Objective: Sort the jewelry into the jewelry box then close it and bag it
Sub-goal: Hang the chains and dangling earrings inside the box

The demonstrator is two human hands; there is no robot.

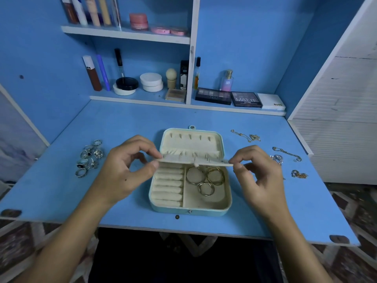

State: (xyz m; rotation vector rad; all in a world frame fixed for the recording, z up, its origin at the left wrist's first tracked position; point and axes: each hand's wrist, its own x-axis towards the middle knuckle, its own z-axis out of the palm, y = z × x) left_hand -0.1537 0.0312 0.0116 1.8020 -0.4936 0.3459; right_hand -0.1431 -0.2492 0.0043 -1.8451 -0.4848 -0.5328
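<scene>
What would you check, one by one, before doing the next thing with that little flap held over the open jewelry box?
1. Both ends of the earring panel held: ok; left hand and right hand each pinch one end.
2. Jewelry box open, lid lying back: ok.
3. Studs seated in the panel: cannot tell; only small posts stick up.
4. Hoop earrings inside the right compartment: ok, though the panel partly hides them.
5. Ring rolls filled: not ok; the rings lie on the desk to the left.
6. Chains packed: not ok; they lie right of the box.
</scene>
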